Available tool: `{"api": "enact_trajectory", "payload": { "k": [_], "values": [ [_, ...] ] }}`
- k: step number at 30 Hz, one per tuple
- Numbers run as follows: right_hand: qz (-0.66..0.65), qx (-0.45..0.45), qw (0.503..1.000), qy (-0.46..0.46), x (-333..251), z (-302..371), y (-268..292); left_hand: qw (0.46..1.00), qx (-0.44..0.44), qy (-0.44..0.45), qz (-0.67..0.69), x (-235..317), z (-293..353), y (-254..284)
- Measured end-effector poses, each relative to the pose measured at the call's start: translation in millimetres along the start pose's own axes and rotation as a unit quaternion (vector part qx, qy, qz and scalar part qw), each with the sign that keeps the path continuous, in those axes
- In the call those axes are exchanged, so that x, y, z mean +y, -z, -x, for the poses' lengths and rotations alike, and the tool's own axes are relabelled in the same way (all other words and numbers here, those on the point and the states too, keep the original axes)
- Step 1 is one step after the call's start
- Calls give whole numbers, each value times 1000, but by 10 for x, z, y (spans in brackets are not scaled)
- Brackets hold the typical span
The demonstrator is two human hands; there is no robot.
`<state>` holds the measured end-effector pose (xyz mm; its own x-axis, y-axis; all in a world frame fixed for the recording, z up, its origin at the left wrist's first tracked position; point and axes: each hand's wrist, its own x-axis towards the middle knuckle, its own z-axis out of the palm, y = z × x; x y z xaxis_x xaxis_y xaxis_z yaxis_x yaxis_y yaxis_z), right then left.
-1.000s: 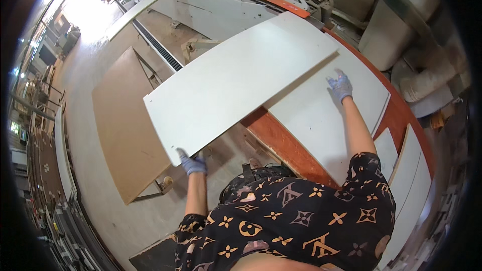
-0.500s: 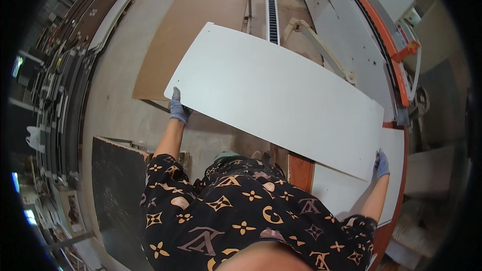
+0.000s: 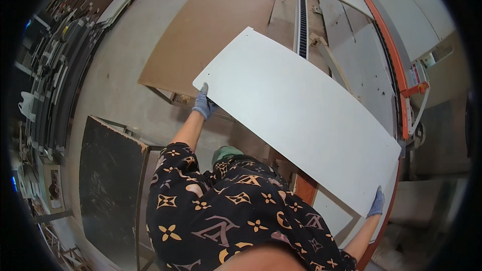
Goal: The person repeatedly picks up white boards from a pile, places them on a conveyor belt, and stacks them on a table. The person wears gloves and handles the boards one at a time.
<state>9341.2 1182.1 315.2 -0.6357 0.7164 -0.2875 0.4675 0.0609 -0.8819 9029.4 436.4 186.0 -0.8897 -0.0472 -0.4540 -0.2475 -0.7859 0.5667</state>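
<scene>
Gray floor (image 3: pixel 118 90) shows between a brown table (image 3: pixel 211 25) at the far left and a black table (image 3: pixel 108 185) close by the person's (image 3: pixel 241 200) left side. One big white board (image 3: pixel 296 115) is in front of the person, slanting from the far left down to the near right. The left hand (image 3: pixel 203 106) is clamped on its near edge, by the left end, with the thumb on top and the other fingers tucked under. The right hand (image 3: pixel 376 205) is at the right end, but most of its fingers are hidden, so one cannot tell if they grip or just rest there. The step in hand looks like holding the board at both ends and steering it. Any move from here would call for a good hold at each end, and for both ends to turn together. Part of another white sheet (image 3: pixel 331 216) peeks out under the right end, on a red table (image 3: pixel 305 186). The board's far right corner looks near the end of the orange rail (image 3: pixel 402 115), so that side seems tight. More room seems to lie on the left, over the floor between the two tables, though their corners could bump it.
</scene>
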Motion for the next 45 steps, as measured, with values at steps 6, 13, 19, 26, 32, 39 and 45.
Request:
{"api": "enact_trajectory", "payload": {
  "k": [6,13,19,26,32,39,45],
  "values": [
    [6,-31,998,60,-819,766,-867,972,76,31,220,-104,-367,514],
    [29,-61,991,119,-861,1145,-2487,986,91,1,143,624,-841,1856],
    [-34,-107,993,30,-1348,1521,-3856,976,188,48,101,1508,-1098,2579],
    [19,-115,987,109,-1520,1493,-5024,964,235,93,-79,2041,-1204,2477],
    [56,-123,973,185,-1471,949,-5653,946,240,135,-174,2183,-1629,2248],
    [125,-76,980,133,-1420,240,-6784,916,-21,122,-381,2179,-1947,2811],
    [70,-122,987,82,-1172,630,-6563,887,-23,220,-406,1946,-1201,1377]
  ]
}}
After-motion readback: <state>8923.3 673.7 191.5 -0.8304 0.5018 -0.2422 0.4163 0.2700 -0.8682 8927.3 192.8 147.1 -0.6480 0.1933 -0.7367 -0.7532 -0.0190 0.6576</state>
